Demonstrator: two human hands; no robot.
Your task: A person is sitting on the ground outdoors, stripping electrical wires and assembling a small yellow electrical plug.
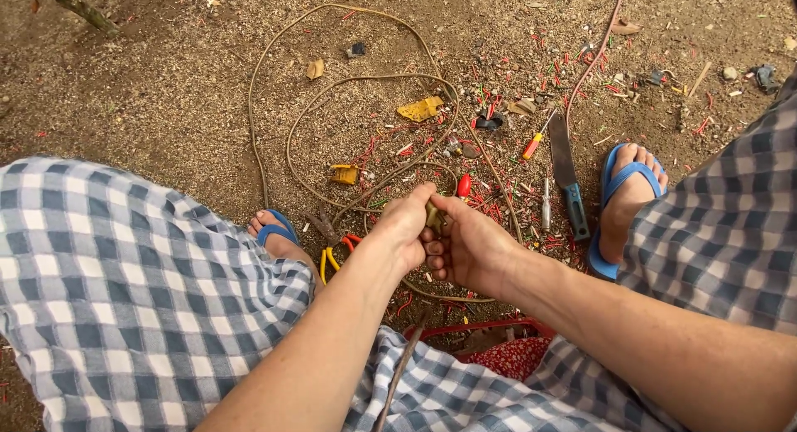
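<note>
Left hand: the left hand (404, 224) is closed around a small olive-brown piece (434, 217); the fingers are curled tight over it, and the piece is pinched at its near side.
Right hand: the right hand (471, 248) is also closed on the same piece from the other side; the thumb is pressed on top, and the two hands are touching each other.
Held piece: it is kept between both hands, above the ground, between the knees; what exactly it is cannot be told.
Cable: a long tan cable (292, 117) is laid in loose loops on the sandy ground (166, 83); one end is led towards the hands.
Tools: a knife with a blue handle (568, 175) is seen just beside the right foot; an orange screwdriver (535, 141) is lying near its blade; pliers with yellow handles (329, 258) are placed beside the left foot.
Scraps: yellow plastic parts (421, 109) and many red wire cuttings (498, 204) are scattered around the cable.
Feet: blue sandals (618, 191) are worn.
</note>
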